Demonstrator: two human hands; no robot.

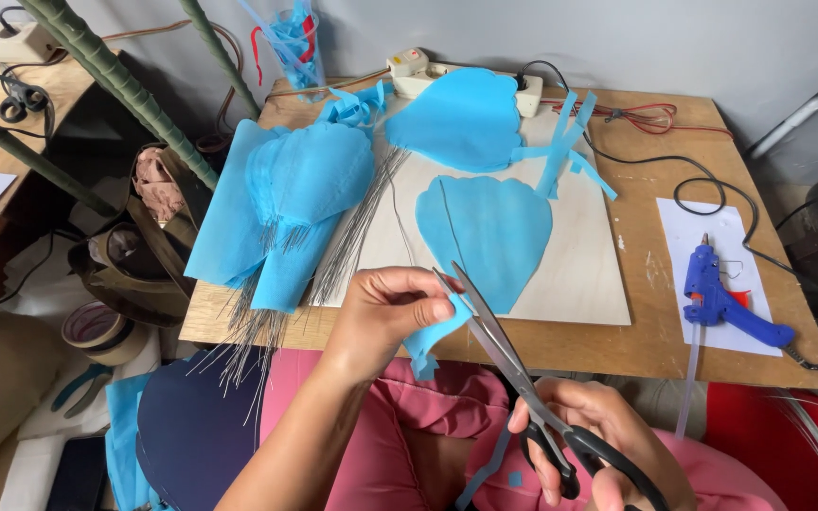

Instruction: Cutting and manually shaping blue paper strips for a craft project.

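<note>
My left hand pinches a small strip of blue paper above my lap, at the table's near edge. In my right hand are black-handled scissors, blades parted around the strip's upper end. Just beyond, a blue petal-shaped paper piece with a wire along its middle lies on a pale board. Another petal lies further back. A stack of wired blue petals rests at the left of the table.
A blue glue gun lies on white paper at the right, its cable trailing back. A power strip sits at the far edge. Loose wires fan beside the petals. Tape rolls and pliers lie left, below the wooden table.
</note>
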